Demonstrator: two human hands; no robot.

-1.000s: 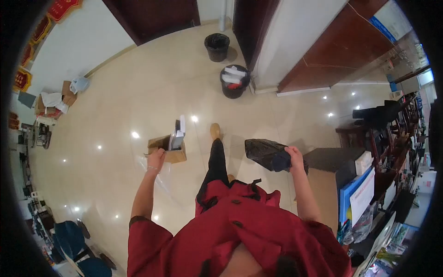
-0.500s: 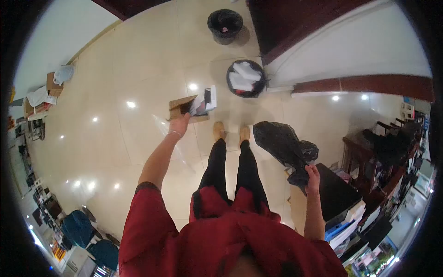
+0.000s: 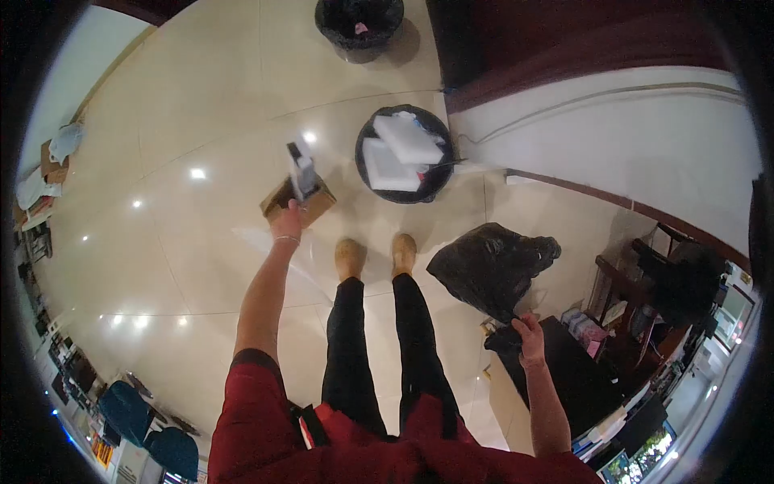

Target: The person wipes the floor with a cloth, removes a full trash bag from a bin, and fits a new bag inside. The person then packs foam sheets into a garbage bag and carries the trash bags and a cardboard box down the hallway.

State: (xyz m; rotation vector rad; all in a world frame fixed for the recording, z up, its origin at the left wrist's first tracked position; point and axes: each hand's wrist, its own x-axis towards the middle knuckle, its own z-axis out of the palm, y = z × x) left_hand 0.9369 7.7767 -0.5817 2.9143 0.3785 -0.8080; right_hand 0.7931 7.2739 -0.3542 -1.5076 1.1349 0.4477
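My left hand (image 3: 288,222) grips the near edge of a small open cardboard box (image 3: 316,206). Out of the box sticks a white and dark item (image 3: 301,171), blurred. A clear plastic sheet hangs below the box. My right hand (image 3: 529,338) is closed on the gathered end of a black plastic bag (image 3: 485,264), which hangs puffed out over the floor. Ahead of my feet stands a black-lined bin (image 3: 420,191) holding white foam blocks (image 3: 408,139) and something red.
A second black-lined bin (image 3: 359,50) stands farther off, with a small pink scrap inside. At the right are a dark-topped cabinet (image 3: 572,373), a wooden chair and a white wall (image 3: 597,149). Blue chairs (image 3: 126,413) stand lower left; boxes lie far left.
I have come closer to the bins, and my feet are now side by side. The black bag has spread out below my right hand. Both hands keep their hold.
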